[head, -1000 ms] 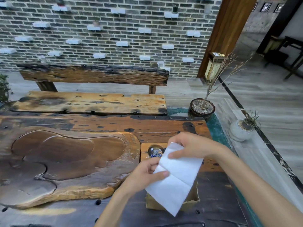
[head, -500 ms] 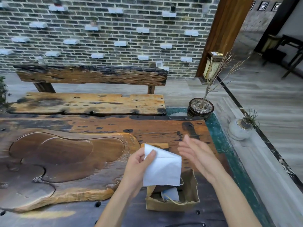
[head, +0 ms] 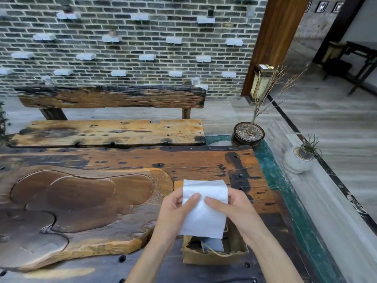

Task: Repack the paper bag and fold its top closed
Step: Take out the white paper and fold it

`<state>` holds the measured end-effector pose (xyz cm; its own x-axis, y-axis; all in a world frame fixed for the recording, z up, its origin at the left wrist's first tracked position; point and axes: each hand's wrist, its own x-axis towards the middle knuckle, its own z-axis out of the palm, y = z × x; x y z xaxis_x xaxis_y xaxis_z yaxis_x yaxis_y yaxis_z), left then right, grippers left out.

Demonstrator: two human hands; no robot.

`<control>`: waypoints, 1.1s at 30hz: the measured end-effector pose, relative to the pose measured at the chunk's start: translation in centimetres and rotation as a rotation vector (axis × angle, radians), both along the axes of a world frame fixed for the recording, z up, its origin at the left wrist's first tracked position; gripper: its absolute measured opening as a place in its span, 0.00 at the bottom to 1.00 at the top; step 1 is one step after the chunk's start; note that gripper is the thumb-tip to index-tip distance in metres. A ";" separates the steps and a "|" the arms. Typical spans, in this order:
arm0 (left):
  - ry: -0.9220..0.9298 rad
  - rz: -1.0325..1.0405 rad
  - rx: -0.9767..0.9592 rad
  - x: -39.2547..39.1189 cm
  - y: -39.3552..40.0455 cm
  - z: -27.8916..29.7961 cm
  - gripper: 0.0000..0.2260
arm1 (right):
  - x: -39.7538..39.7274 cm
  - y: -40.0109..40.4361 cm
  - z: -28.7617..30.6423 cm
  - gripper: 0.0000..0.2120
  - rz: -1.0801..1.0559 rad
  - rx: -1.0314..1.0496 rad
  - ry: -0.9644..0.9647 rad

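Dark plank table (head: 204, 164) carries all. Carved wooden tray (head: 81, 211) lies left of grip. Brown paper bag (head: 214, 256) stands open-topped on table directly below grip, pale item and cord handle inside. White folded paper (head: 204, 211) hangs above bag mouth. Left hand (head: 175, 211) pinches its left edge, thumb on front; right hand (head: 230, 209) pinches right edge likewise.

Wooden bench (head: 110, 131), 2 potted plants (head: 247, 133), brick wall (head: 122, 48).
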<state>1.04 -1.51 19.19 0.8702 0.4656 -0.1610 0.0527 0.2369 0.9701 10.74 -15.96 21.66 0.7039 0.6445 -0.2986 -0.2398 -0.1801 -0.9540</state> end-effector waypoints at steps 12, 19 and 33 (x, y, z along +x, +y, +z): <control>-0.015 -0.004 0.091 -0.5 1.3 0.0 0.33 | 1.1 -0.1 -0.1 0.10 0.029 -0.096 -0.121; 0.001 0.040 0.098 -0.5 2.3 1.0 0.19 | 2.5 -0.1 0.3 0.03 0.007 -0.144 -0.237; -0.028 0.007 0.123 -1.1 2.8 1.4 0.07 | 2.4 -1.3 0.6 0.11 0.018 -0.073 -0.259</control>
<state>-0.06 1.34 20.57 0.8702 0.4865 -0.0782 0.0243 0.1161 0.9929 13.16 -17.23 22.31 0.7515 0.6411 -0.1558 0.0147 -0.2524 -0.9675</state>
